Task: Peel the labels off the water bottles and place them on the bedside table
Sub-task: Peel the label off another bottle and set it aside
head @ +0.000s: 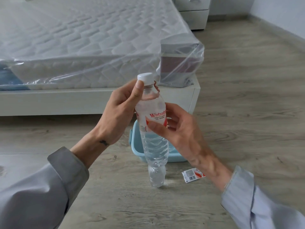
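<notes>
My left grip point(122, 111) holds the water bottle point(152, 129) upright by its neck, above the floor point(239, 113). My right grip point(176, 134) pinches its label point(156, 119) edge. Open floor lies right; the bed point(82, 47) edge is just behind.

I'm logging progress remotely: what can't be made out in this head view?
- Inside of the blue container: hidden behind the water bottle and right hand.
- Top of the bedside table: cut off by the upper edge.
- Loose label on the floor: partly behind the right wrist.
- Label seam: under the right thumb.
</notes>
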